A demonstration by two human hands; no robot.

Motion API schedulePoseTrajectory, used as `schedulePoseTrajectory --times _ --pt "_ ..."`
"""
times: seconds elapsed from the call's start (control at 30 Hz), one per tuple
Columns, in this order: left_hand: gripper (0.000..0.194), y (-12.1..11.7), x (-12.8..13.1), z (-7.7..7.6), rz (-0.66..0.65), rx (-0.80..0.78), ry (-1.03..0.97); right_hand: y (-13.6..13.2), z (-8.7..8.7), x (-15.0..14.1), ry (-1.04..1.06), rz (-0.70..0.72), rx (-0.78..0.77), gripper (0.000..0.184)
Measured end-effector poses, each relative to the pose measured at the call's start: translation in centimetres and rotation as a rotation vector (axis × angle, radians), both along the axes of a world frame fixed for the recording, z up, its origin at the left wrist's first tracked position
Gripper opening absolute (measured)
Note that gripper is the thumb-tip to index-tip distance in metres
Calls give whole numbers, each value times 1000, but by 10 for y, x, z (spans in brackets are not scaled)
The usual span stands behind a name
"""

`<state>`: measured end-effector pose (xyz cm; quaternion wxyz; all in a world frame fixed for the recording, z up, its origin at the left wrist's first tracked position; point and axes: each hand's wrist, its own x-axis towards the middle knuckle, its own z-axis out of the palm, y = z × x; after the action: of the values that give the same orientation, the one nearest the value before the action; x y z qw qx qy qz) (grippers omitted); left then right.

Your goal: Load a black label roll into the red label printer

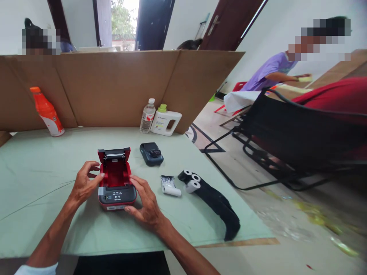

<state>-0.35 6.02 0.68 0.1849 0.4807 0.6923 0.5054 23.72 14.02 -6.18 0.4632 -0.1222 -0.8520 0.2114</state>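
Note:
A small red and black thermal printer (117, 194) sits on the table in front of me, its lid (114, 156) raised and its red paper bay bare inside. My left hand (86, 181) holds it at the left, thumb on the bay's rim and fingers curved along the side. At the right, my right hand (146, 200) grips the front corner, with fingers on the side and thumb at the front edge. Right of the hands lie a white paper roll (172, 190) with a silvery wrapper (167, 180) and several small paper rolls (196, 177) against a black cloth strip (218, 204).
Behind the red printer lies a dark portable printer (151, 154). An orange bottle (48, 112), a water bottle (148, 116) and a white jug (165, 121) stand by the cardboard screen (114, 88). A black folding chair (301, 133) and a person in purple (272, 68) are at right.

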Motion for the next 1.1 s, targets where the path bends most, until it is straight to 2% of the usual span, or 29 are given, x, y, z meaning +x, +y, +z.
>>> schedulePoseTrajectory --times 0.1,0.27,0.37,0.53,0.63,0.73,0.9,1.1 --pt "29 -7 1 3 -65 32 104 -1 4 0 -9 -7 5 74" --pt "39 -4 -2 2 -79 3 140 -6 15 10 -70 -36 18 80" --pt "43 0 -2 0 -101 -8 107 -7 17 28 -106 -100 27 74" --pt "47 1 -2 -1 -92 -19 77 9 8 69 -95 -359 55 40" --pt "47 0 -3 0 -81 -19 84 24 -3 93 -155 -564 13 35" --pt "47 -3 -2 4 -53 -5 129 34 -14 109 -244 -679 -9 34" --pt "46 -16 8 13 -15 7 245 36 -27 114 -356 -695 -19 31" --pt "44 -30 27 24 12 52 333 37 -24 112 -298 -657 -78 20"
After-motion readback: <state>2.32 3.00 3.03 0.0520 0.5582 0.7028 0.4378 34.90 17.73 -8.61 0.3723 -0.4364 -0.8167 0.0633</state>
